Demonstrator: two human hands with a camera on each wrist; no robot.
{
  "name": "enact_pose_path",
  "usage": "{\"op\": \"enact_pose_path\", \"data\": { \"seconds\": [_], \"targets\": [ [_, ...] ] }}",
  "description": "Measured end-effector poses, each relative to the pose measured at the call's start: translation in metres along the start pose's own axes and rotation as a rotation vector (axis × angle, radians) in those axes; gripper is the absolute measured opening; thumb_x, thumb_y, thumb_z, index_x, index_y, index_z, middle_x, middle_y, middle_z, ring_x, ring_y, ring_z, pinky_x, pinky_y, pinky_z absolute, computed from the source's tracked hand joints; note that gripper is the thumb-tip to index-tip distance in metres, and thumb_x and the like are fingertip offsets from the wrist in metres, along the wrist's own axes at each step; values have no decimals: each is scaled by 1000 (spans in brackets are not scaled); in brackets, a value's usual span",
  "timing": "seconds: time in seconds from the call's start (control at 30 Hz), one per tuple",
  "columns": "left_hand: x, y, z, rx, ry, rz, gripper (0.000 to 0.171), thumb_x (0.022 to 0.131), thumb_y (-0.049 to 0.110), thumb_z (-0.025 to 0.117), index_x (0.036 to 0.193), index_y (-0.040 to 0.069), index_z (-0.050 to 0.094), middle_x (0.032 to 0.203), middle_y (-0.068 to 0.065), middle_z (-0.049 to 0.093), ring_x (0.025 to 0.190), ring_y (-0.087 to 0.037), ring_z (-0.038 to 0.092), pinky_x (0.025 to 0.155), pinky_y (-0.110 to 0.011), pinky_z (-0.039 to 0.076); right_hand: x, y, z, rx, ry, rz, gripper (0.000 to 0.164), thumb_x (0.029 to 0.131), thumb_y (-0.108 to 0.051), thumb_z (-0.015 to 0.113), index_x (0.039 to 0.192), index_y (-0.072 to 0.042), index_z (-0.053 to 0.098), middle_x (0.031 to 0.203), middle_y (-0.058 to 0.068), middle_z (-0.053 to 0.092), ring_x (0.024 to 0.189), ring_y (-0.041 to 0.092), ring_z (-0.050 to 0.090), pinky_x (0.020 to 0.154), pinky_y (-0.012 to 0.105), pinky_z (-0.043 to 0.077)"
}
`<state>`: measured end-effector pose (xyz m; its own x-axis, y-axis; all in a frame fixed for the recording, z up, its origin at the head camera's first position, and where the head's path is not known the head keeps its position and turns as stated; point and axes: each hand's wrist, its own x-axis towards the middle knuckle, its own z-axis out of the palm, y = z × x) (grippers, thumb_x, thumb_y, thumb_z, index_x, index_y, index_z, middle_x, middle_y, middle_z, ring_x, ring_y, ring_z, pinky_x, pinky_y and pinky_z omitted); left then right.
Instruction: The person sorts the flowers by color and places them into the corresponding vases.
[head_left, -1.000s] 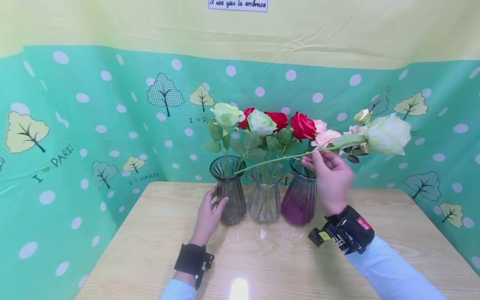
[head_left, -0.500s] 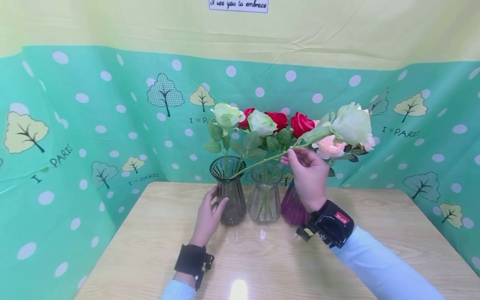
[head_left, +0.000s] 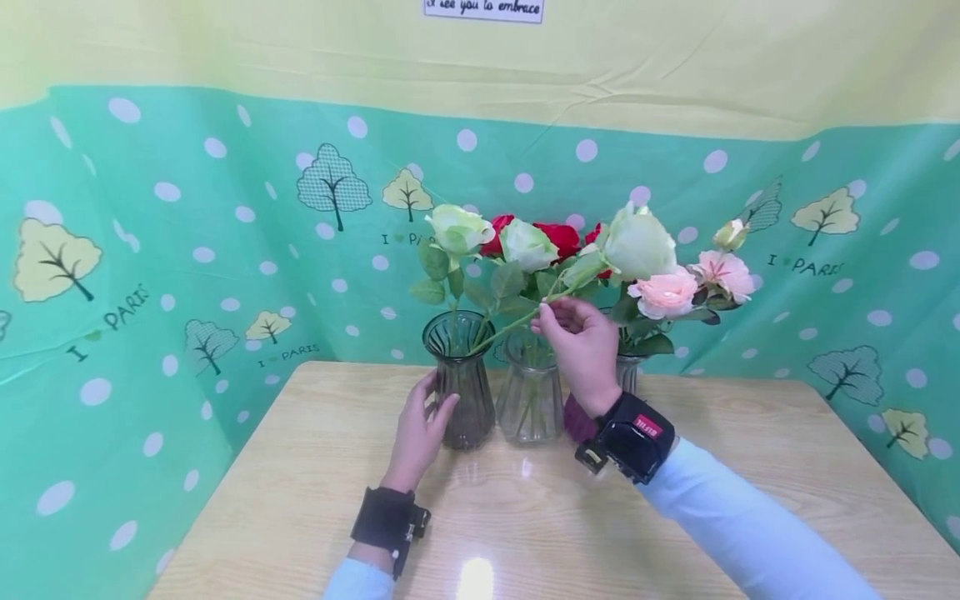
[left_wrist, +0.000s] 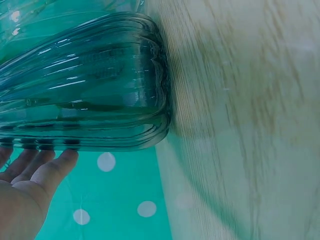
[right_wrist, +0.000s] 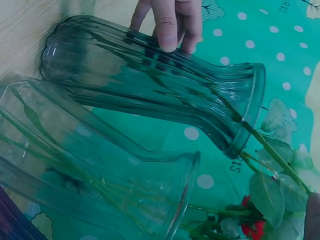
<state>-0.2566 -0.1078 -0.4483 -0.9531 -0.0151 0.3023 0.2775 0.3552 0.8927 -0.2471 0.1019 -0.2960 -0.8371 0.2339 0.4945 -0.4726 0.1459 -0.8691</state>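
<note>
My left hand (head_left: 420, 429) holds the side of a smoky grey ribbed glass vase (head_left: 467, 408), thumb in front; its fingers touch the glass in the left wrist view. A pale green-white rose (head_left: 457, 229) stands in this vase. My right hand (head_left: 585, 350) pinches the stem (head_left: 517, 325) of another large white rose (head_left: 637, 242) between thumb and fingers. This stem slants down to the left, its lower part inside the grey vase's mouth (right_wrist: 257, 95) in the right wrist view. Only a fingertip (right_wrist: 312, 217) of the right hand shows there.
A clear glass vase (head_left: 525, 408) with stems stands close right of the grey one. Beyond it a purple vase (head_left: 579, 421) is mostly hidden by my right hand. Red roses (head_left: 558, 237) and pink flowers (head_left: 663, 292) rise behind. A patterned cloth (head_left: 225, 192) hangs behind the wooden table (head_left: 300, 500).
My right hand has moved left with the white rose, whose stem now slopes more steeply and reaches down into the grey vase. My left hand has stayed at the vase.
</note>
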Motion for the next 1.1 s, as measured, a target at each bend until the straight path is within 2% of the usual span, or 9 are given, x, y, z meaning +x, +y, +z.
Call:
{"op": "enact_pose_path", "data": {
  "seconds": [0.2,0.47,0.77,1.1],
  "targets": [
    [0,-1,1,4,6,-5,64,92,41,55,141,7,34,144,-16,40,133,-31,40,105,-46,42,2,4,11,-112,-90,21,15,87,-11,64,93,3,67,85,20,70,64,4,65,64,18,56],
    [0,-3,1,1,1,-18,64,91,42,55,141,9,35,144,-13,41,133,-28,40,106,-45,41,1,15,26,-155,-169,66,17,87,-10,63,96,4,68,84,20,70,63,6,63,61,18,55],
    [1,-4,1,-2,3,-13,66,90,47,55,141,10,35,144,-12,41,134,-26,40,107,-44,41,4,20,35,-237,-217,63,23,90,-18,62,101,1,68,88,16,71,71,20,67,63,23,57],
    [1,-4,1,-9,0,-6,64,91,44,55,141,10,35,144,-12,41,133,-27,40,106,-44,41,4,27,42,-282,-245,124,27,88,-22,64,104,-1,69,87,14,72,65,16,67,61,25,57]
  ]
}}
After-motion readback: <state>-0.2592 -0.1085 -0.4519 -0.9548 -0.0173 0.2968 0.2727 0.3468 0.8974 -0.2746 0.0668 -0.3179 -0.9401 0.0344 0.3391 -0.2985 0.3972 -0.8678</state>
